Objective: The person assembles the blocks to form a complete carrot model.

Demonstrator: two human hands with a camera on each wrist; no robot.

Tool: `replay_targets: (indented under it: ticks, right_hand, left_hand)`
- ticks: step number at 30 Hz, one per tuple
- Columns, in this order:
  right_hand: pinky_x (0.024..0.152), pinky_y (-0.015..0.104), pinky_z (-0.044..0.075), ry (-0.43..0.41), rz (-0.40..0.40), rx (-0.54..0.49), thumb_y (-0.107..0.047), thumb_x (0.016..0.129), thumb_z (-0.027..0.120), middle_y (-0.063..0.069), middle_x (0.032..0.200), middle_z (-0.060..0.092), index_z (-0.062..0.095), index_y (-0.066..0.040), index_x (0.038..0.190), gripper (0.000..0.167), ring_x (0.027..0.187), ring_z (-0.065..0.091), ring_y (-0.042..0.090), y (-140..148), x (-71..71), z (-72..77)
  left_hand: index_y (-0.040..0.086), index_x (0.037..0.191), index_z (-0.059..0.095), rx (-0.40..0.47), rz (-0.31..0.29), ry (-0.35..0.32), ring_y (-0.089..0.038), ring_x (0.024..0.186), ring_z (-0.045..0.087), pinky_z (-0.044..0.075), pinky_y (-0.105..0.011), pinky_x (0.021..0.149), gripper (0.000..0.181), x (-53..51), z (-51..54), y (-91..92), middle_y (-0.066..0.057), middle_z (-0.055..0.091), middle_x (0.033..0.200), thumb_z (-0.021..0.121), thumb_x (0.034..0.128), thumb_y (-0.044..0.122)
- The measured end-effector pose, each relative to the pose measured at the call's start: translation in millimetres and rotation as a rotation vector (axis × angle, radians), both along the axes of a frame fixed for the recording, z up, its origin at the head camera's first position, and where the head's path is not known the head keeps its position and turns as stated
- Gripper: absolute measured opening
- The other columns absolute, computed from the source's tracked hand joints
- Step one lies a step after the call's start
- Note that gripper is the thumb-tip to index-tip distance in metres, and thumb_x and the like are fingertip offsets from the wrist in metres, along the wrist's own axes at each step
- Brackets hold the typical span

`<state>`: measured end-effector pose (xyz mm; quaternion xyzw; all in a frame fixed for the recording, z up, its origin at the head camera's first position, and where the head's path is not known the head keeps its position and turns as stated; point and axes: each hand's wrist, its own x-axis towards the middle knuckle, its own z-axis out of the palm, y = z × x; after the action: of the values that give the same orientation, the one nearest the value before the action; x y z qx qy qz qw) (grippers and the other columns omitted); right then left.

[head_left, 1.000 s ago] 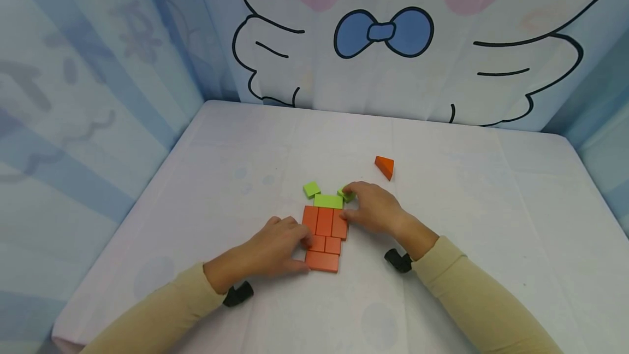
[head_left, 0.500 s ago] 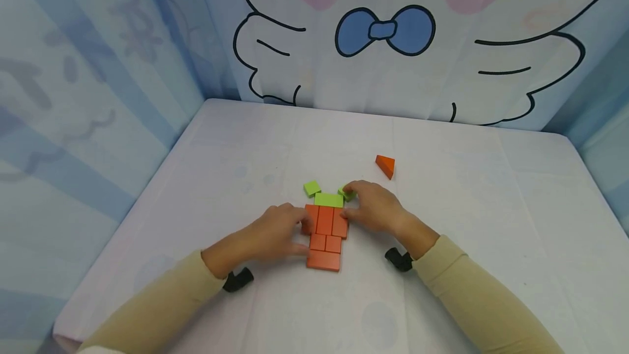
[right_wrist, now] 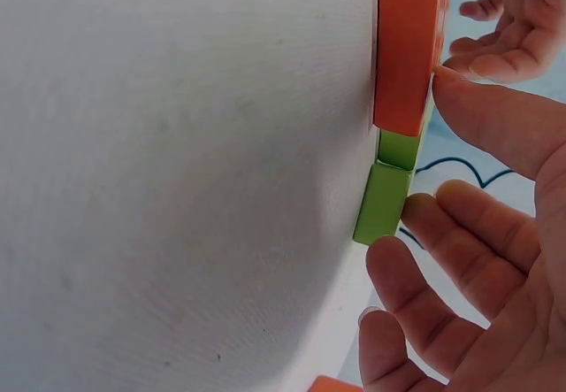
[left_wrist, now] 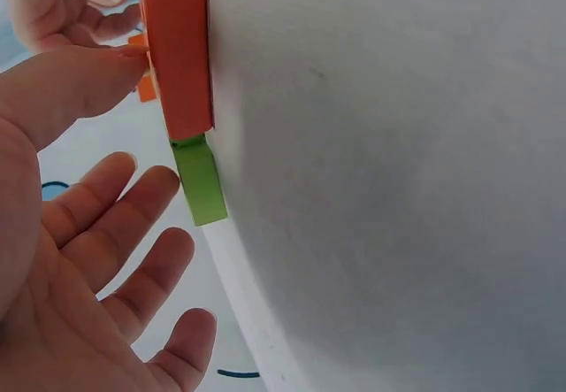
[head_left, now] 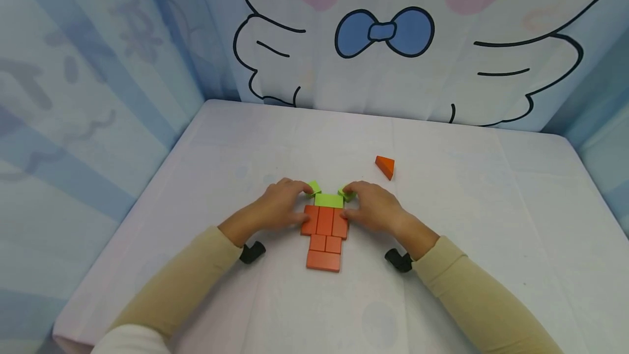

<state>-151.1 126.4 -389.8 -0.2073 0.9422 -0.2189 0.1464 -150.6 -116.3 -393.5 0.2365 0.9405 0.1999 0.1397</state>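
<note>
Orange and green wooden blocks lie flat, fitted into one figure in the head view. A green rectangle (head_left: 328, 200) tops three upright orange blocks (head_left: 325, 220); below come two small orange blocks (head_left: 318, 243) and a wide orange block (head_left: 323, 260). My left hand (head_left: 277, 206) rests its fingertips at the tilted left green block (head_left: 316, 186), thumb against the upper-left orange block (left_wrist: 181, 65). Mirroring it, my right hand (head_left: 375, 206) touches the right green block (right_wrist: 385, 202), partly hidden by fingers in the head view, its thumb at the upper-right orange block (right_wrist: 407, 56).
An orange triangular block (head_left: 385, 166) lies apart, beyond the right hand. White cloth covers the table (head_left: 442, 195), whose far edge meets a printed curtain (head_left: 383, 86). Dark wrist-worn devices (head_left: 398, 260) sit below both wrists.
My left hand has moved up along the figure's left side, from the lower orange blocks to the left green block. The right hand has stayed at the right green block.
</note>
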Motion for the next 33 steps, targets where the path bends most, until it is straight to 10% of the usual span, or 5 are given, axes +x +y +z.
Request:
replay_targets:
  ticks: [20, 33]
  right_hand:
    - [0.099, 0.048, 0.046, 0.032, -0.045, -0.077, -0.026, 0.093, 0.073, 0.015, 0.137, 0.056, 0.054, -0.002, 0.139, 0.056, 0.116, 0.057, 0.032, 8, -0.8, 0.0]
    - [0.111, 0.057, 0.029, 0.049, -0.205, -0.039, -0.021, 0.098, 0.063, 0.024, 0.148, 0.044, 0.044, 0.002, 0.146, 0.056, 0.136, 0.038, 0.043, 66, -45.6, 7.5]
  left_hand:
    - [0.012, 0.138, 0.054, 0.015, 0.051, -0.083, -0.027, 0.13, 0.044, 0.034, -0.049, 0.106, 0.062, -14.1, -5.6, 4.0, -0.003, 0.056, 0.136, 0.081, 0.0862, 0.032]
    - [0.013, 0.138, 0.054, 0.014, 0.068, -0.102, -0.025, 0.129, 0.045, 0.034, -0.048, 0.106, 0.062, -13.3, -5.1, 4.6, -0.002, 0.056, 0.137, 0.082, 0.0861, 0.032]
